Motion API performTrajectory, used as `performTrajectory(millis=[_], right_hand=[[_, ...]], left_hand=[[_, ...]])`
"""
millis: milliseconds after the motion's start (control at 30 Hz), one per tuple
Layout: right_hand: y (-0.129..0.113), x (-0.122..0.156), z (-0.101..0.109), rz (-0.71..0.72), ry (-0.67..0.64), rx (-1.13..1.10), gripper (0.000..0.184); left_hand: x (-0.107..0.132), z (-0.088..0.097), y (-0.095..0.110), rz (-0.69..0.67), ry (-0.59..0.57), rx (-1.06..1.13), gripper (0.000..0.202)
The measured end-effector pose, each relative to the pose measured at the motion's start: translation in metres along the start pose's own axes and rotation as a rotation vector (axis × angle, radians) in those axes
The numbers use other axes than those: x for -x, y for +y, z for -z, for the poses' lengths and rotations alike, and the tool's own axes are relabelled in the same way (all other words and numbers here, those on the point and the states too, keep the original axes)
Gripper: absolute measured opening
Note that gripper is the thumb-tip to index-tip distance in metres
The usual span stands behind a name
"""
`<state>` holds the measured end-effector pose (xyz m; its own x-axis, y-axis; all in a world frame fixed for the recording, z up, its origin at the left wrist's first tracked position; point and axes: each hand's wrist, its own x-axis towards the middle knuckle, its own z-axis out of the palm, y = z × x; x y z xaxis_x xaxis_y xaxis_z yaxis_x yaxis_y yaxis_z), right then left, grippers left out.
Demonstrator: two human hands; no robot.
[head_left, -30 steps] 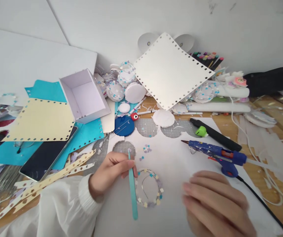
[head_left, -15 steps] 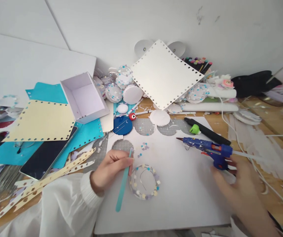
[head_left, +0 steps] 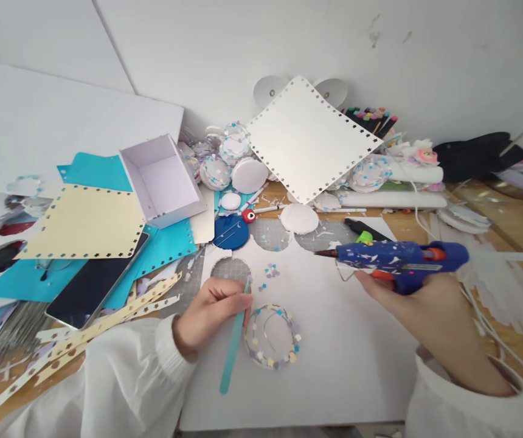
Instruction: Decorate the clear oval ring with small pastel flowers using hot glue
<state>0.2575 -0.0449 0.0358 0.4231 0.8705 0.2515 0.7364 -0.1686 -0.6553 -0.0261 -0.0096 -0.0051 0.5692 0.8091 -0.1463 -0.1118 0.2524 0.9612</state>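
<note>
My left hand (head_left: 216, 313) is closed around a teal stick-like tool (head_left: 230, 359), perhaps tweezers, with its narrow end pointing up and a tiny pale piece at the tip. Just right of it lies a ring of wire (head_left: 297, 337) dotted with small blue, cream and lilac paper flowers or stars, on the white board (head_left: 343, 377). Loose little paper pieces (head_left: 270, 271) are scattered above the ring. My right hand (head_left: 426, 310) grips a blue glue gun (head_left: 380, 258) by its handle, nozzle pointing left, a glue stick out of its back. The gun hangs over the board's right side.
A black pen-like tool (head_left: 366, 228) with a green punch (head_left: 365, 237) lies behind the gun. A phone (head_left: 92, 280), teal and cream punched sheets and a pale open box (head_left: 161, 182) crowd the left. A white cord (head_left: 480, 310) runs along the right. Decorated discs (head_left: 216, 173) pile up at the back.
My right hand has taken hold of the glue gun and raised it off the board. My left hand keeps its grip on the teal tool. The view has shifted slightly.
</note>
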Motion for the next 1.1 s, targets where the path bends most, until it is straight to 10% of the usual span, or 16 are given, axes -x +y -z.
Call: performTrajectory(millis=[300,1100], right_hand=[[-0.017,0.018,-0.049,0.182,-0.184,-0.426,0.028],[-0.006,0.026,-0.049,0.15,-0.22,-0.369,0.029]], left_hand=[[0.001,-0.004,0.009,-0.052,-0.142,-0.136,0.044],[0.0,-0.006,0.017,0.0,-0.182,-0.203,0.053]])
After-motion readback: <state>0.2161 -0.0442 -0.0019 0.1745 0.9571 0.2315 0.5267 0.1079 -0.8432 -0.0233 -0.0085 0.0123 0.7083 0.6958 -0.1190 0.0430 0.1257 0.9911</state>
